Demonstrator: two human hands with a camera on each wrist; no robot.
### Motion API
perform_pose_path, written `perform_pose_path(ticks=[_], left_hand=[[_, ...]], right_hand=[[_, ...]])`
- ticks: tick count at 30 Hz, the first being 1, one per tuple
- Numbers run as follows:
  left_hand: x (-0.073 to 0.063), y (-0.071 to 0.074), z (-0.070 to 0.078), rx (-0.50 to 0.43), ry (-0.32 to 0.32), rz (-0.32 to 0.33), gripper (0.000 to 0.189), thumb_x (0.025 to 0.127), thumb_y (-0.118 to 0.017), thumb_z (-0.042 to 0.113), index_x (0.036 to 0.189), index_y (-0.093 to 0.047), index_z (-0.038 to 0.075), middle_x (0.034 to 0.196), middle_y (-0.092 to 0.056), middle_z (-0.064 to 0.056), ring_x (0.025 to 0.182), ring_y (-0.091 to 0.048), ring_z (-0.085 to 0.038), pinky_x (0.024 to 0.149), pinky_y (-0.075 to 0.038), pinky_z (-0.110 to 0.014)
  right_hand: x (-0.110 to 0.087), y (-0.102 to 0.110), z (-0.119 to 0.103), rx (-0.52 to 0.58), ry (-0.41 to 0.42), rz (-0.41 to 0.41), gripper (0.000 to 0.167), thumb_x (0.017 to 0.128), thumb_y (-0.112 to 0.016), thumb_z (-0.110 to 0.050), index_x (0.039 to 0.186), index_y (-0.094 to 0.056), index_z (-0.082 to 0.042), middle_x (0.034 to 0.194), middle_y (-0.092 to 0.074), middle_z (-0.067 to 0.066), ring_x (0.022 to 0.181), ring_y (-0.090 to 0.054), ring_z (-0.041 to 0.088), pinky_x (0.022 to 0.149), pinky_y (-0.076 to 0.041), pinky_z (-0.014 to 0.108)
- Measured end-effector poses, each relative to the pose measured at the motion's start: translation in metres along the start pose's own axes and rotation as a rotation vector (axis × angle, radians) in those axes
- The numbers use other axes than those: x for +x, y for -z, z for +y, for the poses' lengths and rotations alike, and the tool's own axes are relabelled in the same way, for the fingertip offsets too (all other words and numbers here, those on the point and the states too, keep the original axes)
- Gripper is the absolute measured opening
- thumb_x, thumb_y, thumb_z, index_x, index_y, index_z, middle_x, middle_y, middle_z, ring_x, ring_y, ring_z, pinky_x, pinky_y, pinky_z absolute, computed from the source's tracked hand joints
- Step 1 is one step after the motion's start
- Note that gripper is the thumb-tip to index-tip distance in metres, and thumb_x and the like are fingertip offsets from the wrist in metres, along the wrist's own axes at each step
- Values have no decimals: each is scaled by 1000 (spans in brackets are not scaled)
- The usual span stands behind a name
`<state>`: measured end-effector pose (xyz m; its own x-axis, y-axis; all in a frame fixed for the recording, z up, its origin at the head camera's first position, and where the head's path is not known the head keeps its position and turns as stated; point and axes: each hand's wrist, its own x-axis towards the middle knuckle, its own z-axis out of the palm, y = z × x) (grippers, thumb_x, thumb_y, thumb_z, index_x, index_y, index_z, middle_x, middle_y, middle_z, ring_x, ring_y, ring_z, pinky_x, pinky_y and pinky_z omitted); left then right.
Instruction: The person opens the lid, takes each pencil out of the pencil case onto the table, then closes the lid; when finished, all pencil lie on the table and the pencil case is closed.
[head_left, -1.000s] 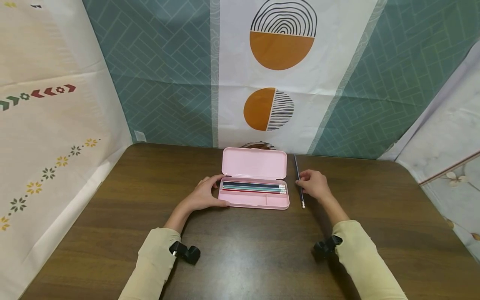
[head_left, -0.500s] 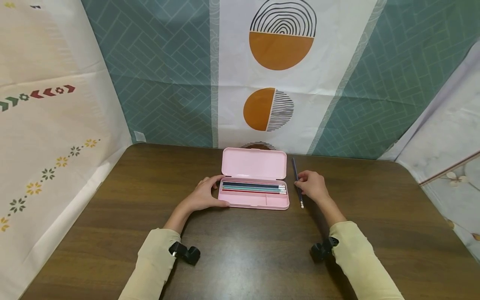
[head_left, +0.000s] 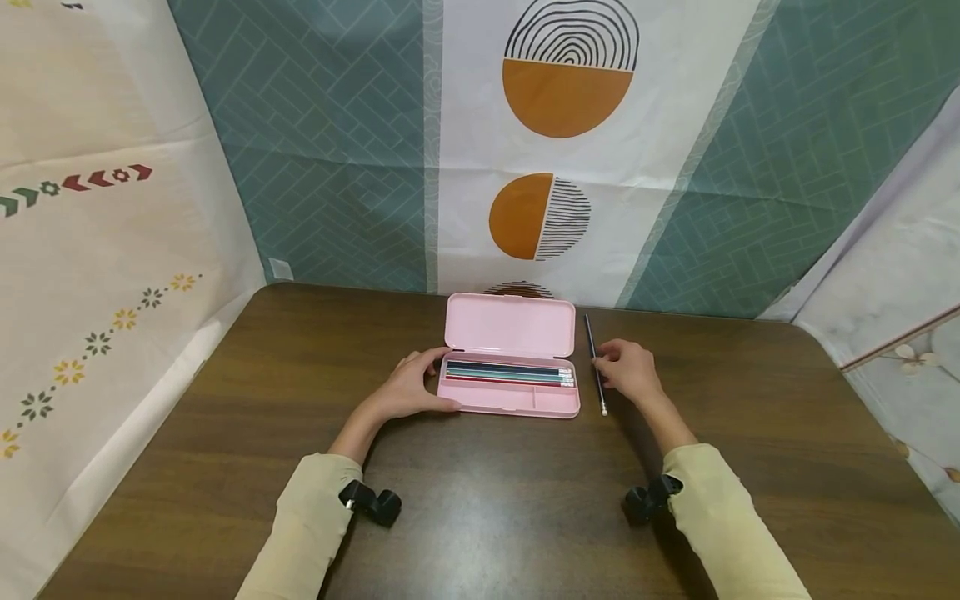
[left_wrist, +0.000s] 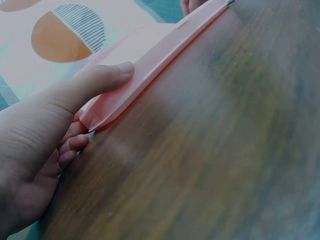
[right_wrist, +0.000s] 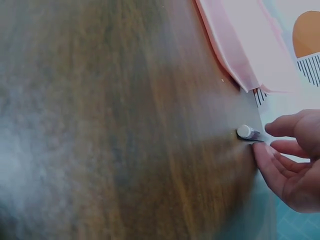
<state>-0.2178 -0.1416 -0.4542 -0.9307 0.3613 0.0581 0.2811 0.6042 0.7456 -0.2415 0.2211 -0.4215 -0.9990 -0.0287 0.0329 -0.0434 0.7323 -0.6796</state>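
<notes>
A pink pencil case lies at the back of the table, its lid swung back. Several pencils, dark, teal and red, rest side by side in its rear compartment, white erasers to the right. My left hand grips the case's left end, thumb along the front wall and fingers round the back corner. Right of the case, my right hand pinches a dark pencil between thumb and fingertips. That pencil lies lengthwise away from me, white eraser towards me, low at the tabletop.
The brown wooden table spreads in front of the case. A patterned fabric backdrop hangs directly behind the table's far edge, close to the lid. Lighter cloths stand at both sides. A black wrist camera sits on each sleeve.
The dark pencil and my right hand have shifted slightly left towards the case, and the pencil then stays put. My left hand keeps its place on the case.
</notes>
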Motion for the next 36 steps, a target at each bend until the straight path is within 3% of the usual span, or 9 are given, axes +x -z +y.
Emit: perform_pose_path(ticks=[3,10,15,24,32,36], left_hand=[[0,0,1,0,-2,-2,93,65,-88,39,142,-46,7,100,-50,-7,95,-45,-23,77,-38,-38],[-1,1,0,2,-4,-2,94,65,-88,40,142,-46,7,100,-50,-7,95,-44,-23,77,-38,-38],[-1,1,-1,-5,-1,-9,93,65,-87,40,143,-45,9,100,-49,-7,95,-43,-23,76,-37,-38],[-1,0,-1,-10,-3,-10,93,66,-87,41,143,-45,10,100,-48,-7,94,-42,-23,76,-37,-38],[-2,-1,-2,-1,-48,20,95,65,-85,49,141,-47,7,98,-48,-7,91,-42,-23,73,-36,-38],[-2,0,0,-11,-21,6,94,65,-86,45,142,-46,8,99,-49,-8,93,-43,-24,76,-37,-39]], right_hand=[[-1,3,-1,-32,18,19,29,90,-62,-5,111,-60,14,90,-65,23,62,-67,24,57,-54,32],[0,9,-11,-140,159,64,26,88,-63,-7,107,-65,10,94,-68,21,88,-64,36,83,-46,48],[2,11,-25,-100,254,-28,22,88,-65,-2,107,-66,8,95,-68,20,89,-64,35,82,-48,48],[2,0,-55,-73,292,-200,27,89,-66,-4,114,-67,5,102,-69,17,93,-65,30,82,-51,42],[2,-19,-67,-21,360,-258,25,89,-69,-10,112,-71,2,104,-70,13,96,-66,27,82,-52,39],[4,-30,-70,2,398,-277,27,87,-73,-11,109,-72,3,101,-71,13,93,-67,25,81,-52,38]])
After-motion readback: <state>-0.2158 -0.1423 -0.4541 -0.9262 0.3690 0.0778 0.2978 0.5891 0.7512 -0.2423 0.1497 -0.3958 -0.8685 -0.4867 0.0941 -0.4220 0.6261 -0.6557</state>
